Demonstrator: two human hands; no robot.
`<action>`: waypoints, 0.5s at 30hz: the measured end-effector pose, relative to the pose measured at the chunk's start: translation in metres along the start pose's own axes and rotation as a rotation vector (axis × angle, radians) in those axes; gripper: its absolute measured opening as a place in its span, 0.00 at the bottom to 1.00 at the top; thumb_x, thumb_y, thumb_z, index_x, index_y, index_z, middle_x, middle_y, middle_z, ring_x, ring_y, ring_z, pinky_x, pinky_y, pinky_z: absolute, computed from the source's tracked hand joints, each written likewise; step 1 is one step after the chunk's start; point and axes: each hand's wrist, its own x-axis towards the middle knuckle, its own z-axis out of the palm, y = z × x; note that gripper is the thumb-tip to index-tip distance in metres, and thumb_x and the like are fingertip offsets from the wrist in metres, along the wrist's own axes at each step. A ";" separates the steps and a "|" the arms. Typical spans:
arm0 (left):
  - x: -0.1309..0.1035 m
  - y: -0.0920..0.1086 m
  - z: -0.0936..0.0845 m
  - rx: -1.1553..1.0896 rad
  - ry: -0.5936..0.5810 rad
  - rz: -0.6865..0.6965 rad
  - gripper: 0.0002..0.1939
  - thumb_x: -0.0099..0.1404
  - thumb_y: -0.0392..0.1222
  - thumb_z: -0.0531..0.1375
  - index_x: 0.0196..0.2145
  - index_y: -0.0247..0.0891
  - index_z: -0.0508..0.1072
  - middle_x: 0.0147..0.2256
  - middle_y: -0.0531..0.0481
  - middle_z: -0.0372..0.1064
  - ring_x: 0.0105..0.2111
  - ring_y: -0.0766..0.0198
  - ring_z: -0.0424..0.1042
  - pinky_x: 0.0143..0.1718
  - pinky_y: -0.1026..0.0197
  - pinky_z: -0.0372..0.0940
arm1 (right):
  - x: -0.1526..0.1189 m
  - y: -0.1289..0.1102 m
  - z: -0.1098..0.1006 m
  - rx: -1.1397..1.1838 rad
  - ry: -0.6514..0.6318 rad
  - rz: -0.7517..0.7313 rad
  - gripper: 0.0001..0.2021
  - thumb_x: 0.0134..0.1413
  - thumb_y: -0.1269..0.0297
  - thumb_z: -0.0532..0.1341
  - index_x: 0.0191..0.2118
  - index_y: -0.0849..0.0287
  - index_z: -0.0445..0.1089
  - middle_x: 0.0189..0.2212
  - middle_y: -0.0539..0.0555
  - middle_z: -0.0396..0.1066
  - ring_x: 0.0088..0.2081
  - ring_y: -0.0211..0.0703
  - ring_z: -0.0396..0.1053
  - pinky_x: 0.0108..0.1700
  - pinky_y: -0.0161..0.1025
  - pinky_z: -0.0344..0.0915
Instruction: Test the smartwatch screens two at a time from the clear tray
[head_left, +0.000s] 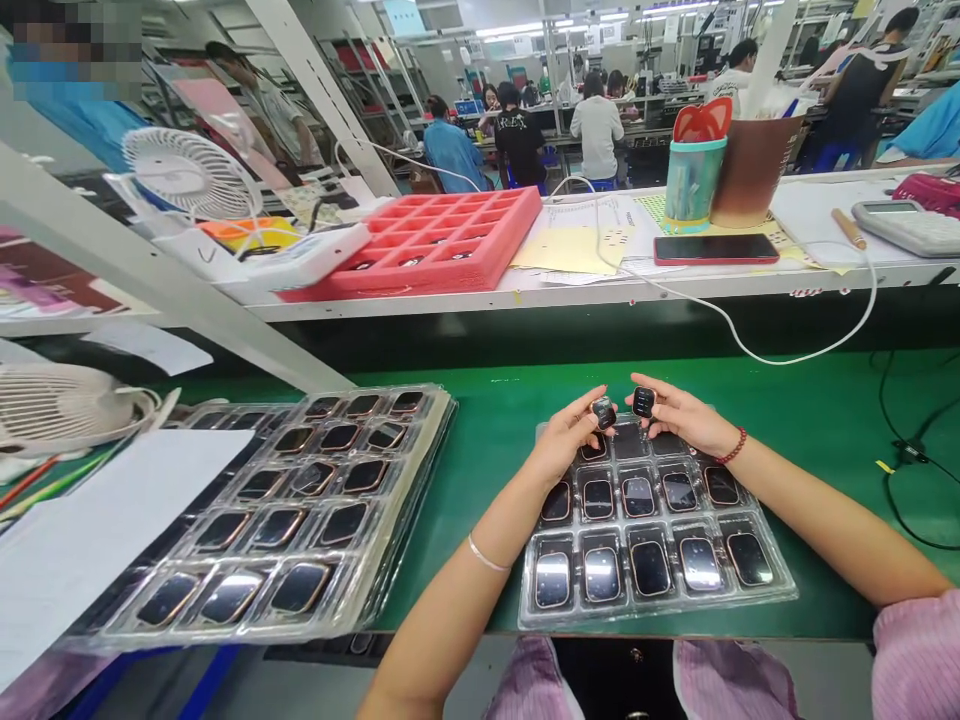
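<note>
My left hand (573, 432) pinches a small dark square smartwatch (604, 412) between thumb and fingers. In my right hand (686, 415) is a second smartwatch (643, 402), its face lit with small white marks. Both are held close together above the far edge of a clear plastic tray (615, 618). Rows of smartwatches with black screens and gold-coloured rims, such as this watch (650, 567), lie in the tray's pockets. My hands and forearms partly cover its far row.
Stacked clear trays (442, 420) of watches stand at the left, partly under white paper (97, 530). A shelf above the green bench (480, 400) carries a red foam tray (517, 215), phone (716, 250), cups and fan (191, 172). A white cable (757, 355) hangs down. Other people sit beyond.
</note>
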 end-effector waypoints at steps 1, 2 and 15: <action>0.000 -0.001 0.000 0.022 -0.006 0.009 0.38 0.60 0.53 0.68 0.64 0.38 0.66 0.51 0.39 0.74 0.35 0.63 0.77 0.30 0.65 0.64 | -0.001 -0.001 0.000 -0.019 -0.003 0.000 0.33 0.58 0.60 0.67 0.68 0.50 0.61 0.55 0.59 0.72 0.36 0.38 0.73 0.38 0.38 0.77; 0.000 -0.002 0.000 0.046 -0.010 0.017 0.39 0.60 0.53 0.69 0.64 0.38 0.66 0.48 0.40 0.74 0.32 0.64 0.76 0.28 0.66 0.63 | -0.001 -0.001 0.001 -0.043 -0.005 0.002 0.33 0.57 0.59 0.68 0.66 0.51 0.62 0.54 0.59 0.72 0.33 0.37 0.72 0.37 0.38 0.76; 0.001 -0.009 0.009 0.064 -0.099 0.023 0.39 0.55 0.50 0.72 0.61 0.39 0.65 0.39 0.51 0.68 0.24 0.74 0.64 0.25 0.66 0.62 | -0.013 -0.008 -0.001 -0.324 0.004 0.071 0.31 0.51 0.48 0.72 0.58 0.56 0.72 0.45 0.60 0.77 0.34 0.44 0.72 0.32 0.37 0.71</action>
